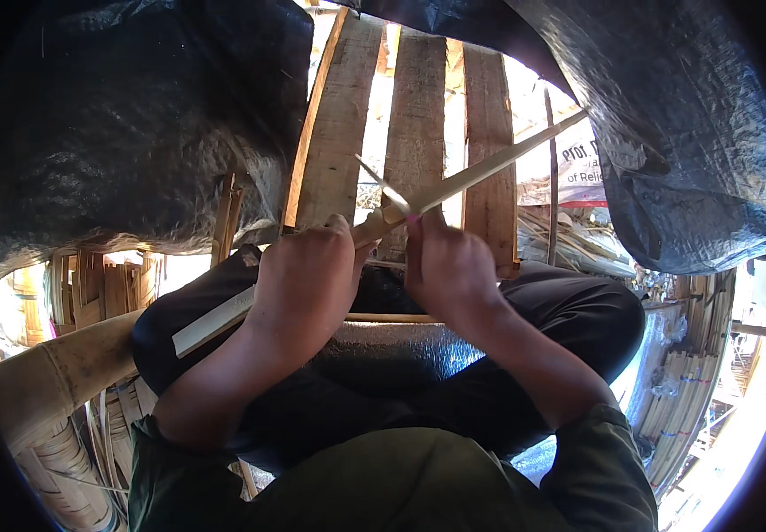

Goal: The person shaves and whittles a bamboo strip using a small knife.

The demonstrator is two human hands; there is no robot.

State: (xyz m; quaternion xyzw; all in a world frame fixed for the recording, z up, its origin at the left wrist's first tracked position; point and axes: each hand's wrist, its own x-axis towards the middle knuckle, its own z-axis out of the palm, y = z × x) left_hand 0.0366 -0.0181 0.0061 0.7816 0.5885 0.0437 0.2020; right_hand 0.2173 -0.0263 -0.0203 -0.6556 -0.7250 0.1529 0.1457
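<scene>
A long pale strip of bamboo (pixel 498 167) slants across my lap, one end at the lower left and the other rising to the upper right. My left hand (pixel 305 279) is closed around its lower part, and the flat tail end sticks out beside my left forearm. In my right hand (pixel 456 270) is a knife with a thin pointed blade (pixel 383 184); its handle is hidden by the fingers. The blade points up and to the left and crosses the strip just ahead of both hands. Whether the edge bites into the bamboo, I cannot tell.
Wooden planks (pixel 416 106) with gaps stretch away ahead. Dark plastic sheeting hangs at the left (pixel 135 133) and right (pixel 702 133). A thick bamboo pole (pixel 55 377) lies at the left, near woven bamboo. Bundled strips (pixel 684 417) stand at the right. My legs are folded.
</scene>
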